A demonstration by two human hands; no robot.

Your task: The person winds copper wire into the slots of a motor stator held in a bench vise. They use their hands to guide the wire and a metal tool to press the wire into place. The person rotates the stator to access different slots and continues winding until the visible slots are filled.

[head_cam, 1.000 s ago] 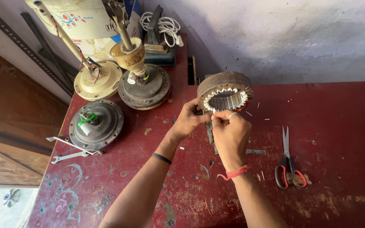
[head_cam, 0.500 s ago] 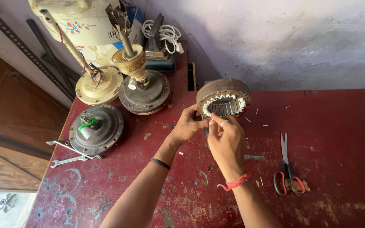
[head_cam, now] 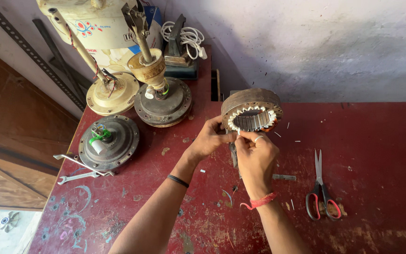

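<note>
A round metal stator ring (head_cam: 251, 103) with white slot liners and copper winding stands tilted on the red table (head_cam: 377, 141). My left hand (head_cam: 210, 138) grips the ring's lower left edge. My right hand (head_cam: 255, 157), with a ring on one finger and a red thread at the wrist, pinches at the ring's lower rim beside the left hand. What the fingertips pinch is too small to tell. A dark tool (head_cam: 233, 155) lies on the table under my hands.
Red-handled scissors (head_cam: 322, 193) lie at the right. Three ceiling fan motors (head_cam: 109, 141) (head_cam: 163, 99) (head_cam: 113, 91) stand at the left and back. Two spanners (head_cam: 78, 170) lie near the left edge. A white cable coil (head_cam: 184, 35) and a dark device sit at the back.
The view has shifted slightly, and the stator ring and both hands sit a little further right and lower in frame. Both hands remain on the ring's lower rim.
</note>
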